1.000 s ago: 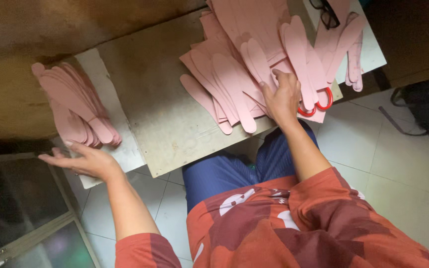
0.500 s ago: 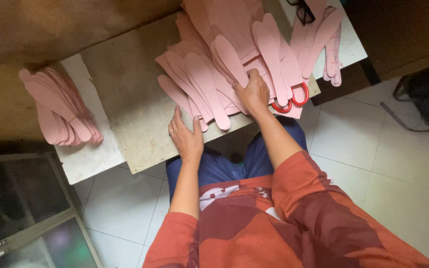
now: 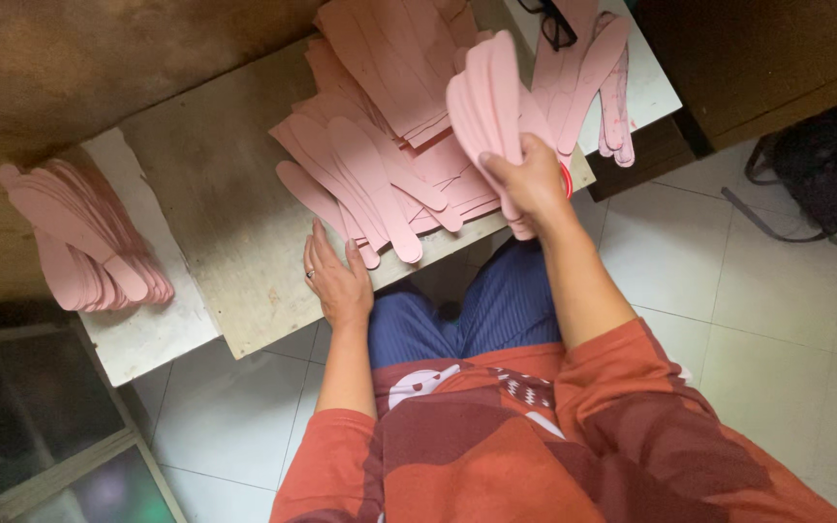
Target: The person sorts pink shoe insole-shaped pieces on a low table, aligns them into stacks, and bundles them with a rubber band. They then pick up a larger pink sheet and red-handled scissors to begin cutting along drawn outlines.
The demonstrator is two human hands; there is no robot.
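My right hand [image 3: 533, 180] grips a small bundle of pink sole-shaped cutouts [image 3: 488, 102], lifted upright above a spread pile of the same pink cutouts [image 3: 380, 145] on a wooden board [image 3: 225, 223]. My left hand [image 3: 336, 281] rests flat near the board's front edge, fingers apart, just below the lowest cutouts of the pile, holding nothing. A ring shows on one of its fingers. A red ring-shaped handle [image 3: 566, 180] peeks out behind my right hand.
A separate neat stack of pink cutouts [image 3: 84, 237] lies on a white slab [image 3: 147, 334] at the left. More pink cutouts [image 3: 603, 77] and black glasses [image 3: 554, 24] lie at the back right. A black bag [image 3: 816, 165] sits on the tiled floor.
My left hand swung from the left stack to the board's front edge. My right hand, earlier pressed on the pile, has lifted a bundle of cutouts upright.
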